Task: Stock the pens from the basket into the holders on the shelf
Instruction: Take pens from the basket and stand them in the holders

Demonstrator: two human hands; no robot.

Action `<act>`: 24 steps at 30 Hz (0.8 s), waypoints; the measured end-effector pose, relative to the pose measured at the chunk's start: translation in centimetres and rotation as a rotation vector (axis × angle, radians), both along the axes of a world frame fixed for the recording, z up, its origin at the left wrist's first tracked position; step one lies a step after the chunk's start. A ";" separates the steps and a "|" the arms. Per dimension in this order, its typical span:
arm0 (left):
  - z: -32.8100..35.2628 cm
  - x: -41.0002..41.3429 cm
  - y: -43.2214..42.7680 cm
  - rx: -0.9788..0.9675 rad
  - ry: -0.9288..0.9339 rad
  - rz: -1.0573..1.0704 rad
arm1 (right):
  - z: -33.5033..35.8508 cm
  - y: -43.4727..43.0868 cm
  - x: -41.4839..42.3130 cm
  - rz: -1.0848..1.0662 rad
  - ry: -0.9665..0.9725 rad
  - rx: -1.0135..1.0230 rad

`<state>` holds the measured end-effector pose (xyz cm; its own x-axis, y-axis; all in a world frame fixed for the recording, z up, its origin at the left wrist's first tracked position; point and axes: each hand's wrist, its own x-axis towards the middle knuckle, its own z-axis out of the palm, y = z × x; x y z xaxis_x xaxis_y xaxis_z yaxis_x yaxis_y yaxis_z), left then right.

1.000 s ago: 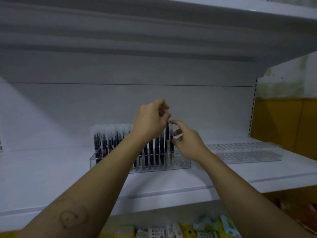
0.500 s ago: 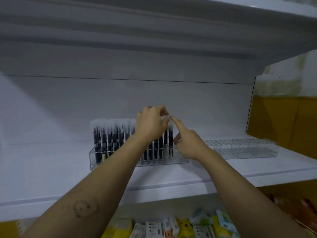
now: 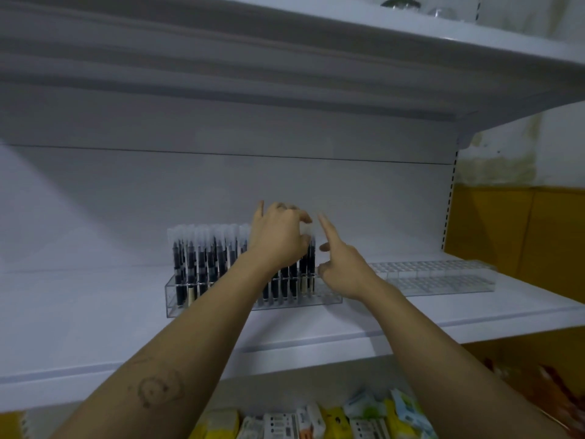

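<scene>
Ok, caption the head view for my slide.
Left hand pinches a pen standing in the holder; right hand open beside it.

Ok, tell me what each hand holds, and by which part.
Left hand pinches the frosted cap of a pen standing at the right end of the clear holder. Right hand holds nothing, index finger extended.

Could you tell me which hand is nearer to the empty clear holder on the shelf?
Right. The right hand is just left of the empty holder, apart from it; the left hand is farther left, over the filled holder, pinching a pen top.
</scene>
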<state>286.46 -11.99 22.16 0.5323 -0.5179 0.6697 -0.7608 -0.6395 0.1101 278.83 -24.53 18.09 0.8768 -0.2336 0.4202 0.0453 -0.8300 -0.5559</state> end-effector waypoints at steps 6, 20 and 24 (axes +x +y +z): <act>-2.9 -2.7 2.7 -0.149 -0.110 -0.013 | -1.3 0.0 -2.1 -0.044 -0.145 -0.028; -14.3 -11.5 3.9 -0.156 -0.008 -0.146 | -10.6 1.5 -13.0 -0.145 -0.155 -0.095; -19.7 -14.1 3.8 -0.105 0.113 -0.196 | -15.8 1.8 -16.1 -0.179 -0.139 -0.097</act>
